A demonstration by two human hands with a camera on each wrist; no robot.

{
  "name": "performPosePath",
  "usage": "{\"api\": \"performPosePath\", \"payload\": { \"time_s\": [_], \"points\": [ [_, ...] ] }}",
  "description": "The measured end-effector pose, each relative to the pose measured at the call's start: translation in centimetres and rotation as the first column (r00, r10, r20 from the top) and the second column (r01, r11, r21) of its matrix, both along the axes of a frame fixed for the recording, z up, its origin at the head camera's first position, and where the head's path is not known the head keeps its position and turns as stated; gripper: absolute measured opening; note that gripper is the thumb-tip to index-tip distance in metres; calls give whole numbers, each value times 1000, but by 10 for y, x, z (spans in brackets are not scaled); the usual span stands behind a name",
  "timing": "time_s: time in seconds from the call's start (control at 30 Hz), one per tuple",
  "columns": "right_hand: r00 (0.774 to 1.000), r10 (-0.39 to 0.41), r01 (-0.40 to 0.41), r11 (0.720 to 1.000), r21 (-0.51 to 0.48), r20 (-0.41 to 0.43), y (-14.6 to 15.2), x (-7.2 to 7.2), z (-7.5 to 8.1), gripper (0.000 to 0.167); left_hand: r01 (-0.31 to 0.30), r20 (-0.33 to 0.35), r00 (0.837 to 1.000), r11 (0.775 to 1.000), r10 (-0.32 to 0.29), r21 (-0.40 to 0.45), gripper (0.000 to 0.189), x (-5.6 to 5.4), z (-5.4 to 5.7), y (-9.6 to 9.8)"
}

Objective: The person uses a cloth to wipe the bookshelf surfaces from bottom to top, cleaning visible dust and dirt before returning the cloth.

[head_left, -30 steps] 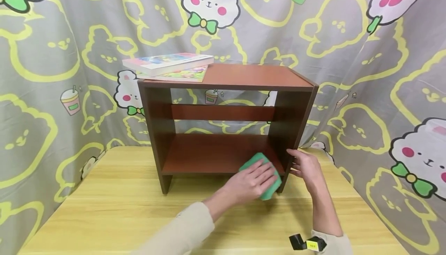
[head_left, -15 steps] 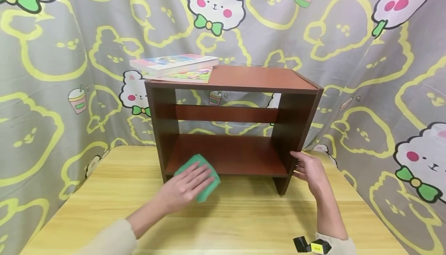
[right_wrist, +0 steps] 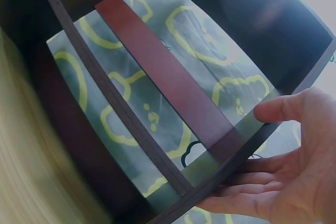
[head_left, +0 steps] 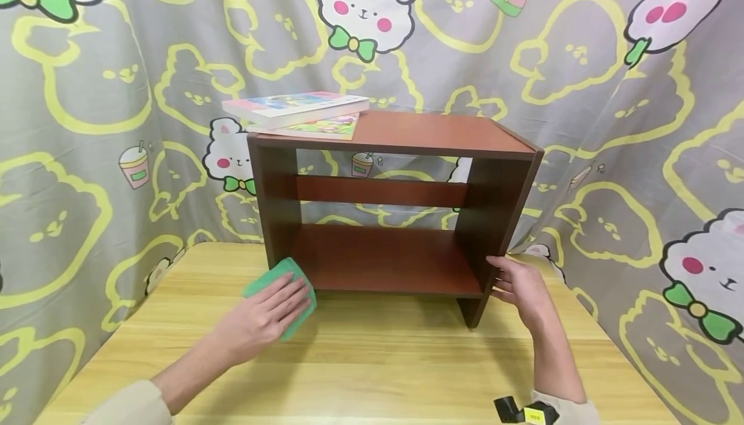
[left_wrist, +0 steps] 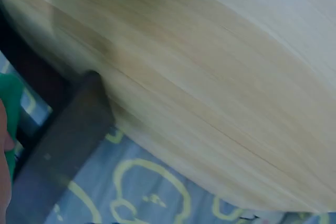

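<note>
In the head view, a small dark brown wooden shelf unit (head_left: 383, 258) stands on the table. My left hand (head_left: 252, 328) holds a green cloth (head_left: 272, 275) at its lower left front corner, the fingers laid nearly straight across the cloth. Part of the same cloth (left_wrist: 8, 100) shows at the left edge of the left wrist view, and the thumb's hold is mostly hidden. My right hand (head_left: 521, 289) grips the front edge of the right side panel (right_wrist: 239, 166). In the right wrist view its thumb is on the inner face and its fingers are on the outer face.
Two books (head_left: 296, 112) lie stacked at the left end of the unit's top. A wooden table (head_left: 372, 373) bears the unit. Grey patterned curtain (head_left: 174, 89) hangs behind and at both sides. A black device (head_left: 526, 410) is strapped to the right wrist.
My left hand has swept the green cloth leftward along the unit's lower front, from the right end to the left corner. The right hand keeps its grip on the side panel.
</note>
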State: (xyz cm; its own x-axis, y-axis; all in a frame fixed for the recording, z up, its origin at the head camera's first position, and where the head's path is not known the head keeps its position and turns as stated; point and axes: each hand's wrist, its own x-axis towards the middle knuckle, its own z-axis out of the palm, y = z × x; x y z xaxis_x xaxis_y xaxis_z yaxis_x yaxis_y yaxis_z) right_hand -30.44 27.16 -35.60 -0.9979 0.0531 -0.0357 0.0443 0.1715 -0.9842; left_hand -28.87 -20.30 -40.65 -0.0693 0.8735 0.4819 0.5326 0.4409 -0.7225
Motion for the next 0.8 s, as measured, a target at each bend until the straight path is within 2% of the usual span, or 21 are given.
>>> {"api": "performPosePath", "payload": {
  "time_s": [0.13, 0.23, 0.33, 0.5, 0.63, 0.73, 0.8],
  "points": [
    [1000, 0, 0, 1000, 4, 1, 0, 1, 1, 62, 18, -28, 999, 1000, -18, 6, 52, 0, 1, 23],
    [1000, -3, 3, 1000, 8, 1, -1, 2, 2, 63, 37, -29, 999, 999, -37, 3, 43, -3, 2, 52],
    [1000, -19, 19, 1000, 12, 0, 0, 2, 3, 63, 48, -30, 998, 999, -48, 12, 34, -10, 0, 94],
    [999, -39, 39, 999, 3, -10, 0, 0, 3, 60, 71, -17, 997, 997, -70, 38, 42, -21, -4, 176],
    [999, -45, 45, 999, -2, -25, 0, -1, 2, 57, 95, -27, 995, 995, -94, 36, 36, -26, -8, 234],
    [998, -56, 56, 998, 1, -30, 1, -1, 2, 56, 108, -46, 993, 994, -106, 36, 33, -27, -10, 268],
    [998, -61, 61, 998, 1, -30, 1, -1, 2, 57, 96, -43, 995, 994, -94, 45, 34, -27, -12, 283]
  ]
}}
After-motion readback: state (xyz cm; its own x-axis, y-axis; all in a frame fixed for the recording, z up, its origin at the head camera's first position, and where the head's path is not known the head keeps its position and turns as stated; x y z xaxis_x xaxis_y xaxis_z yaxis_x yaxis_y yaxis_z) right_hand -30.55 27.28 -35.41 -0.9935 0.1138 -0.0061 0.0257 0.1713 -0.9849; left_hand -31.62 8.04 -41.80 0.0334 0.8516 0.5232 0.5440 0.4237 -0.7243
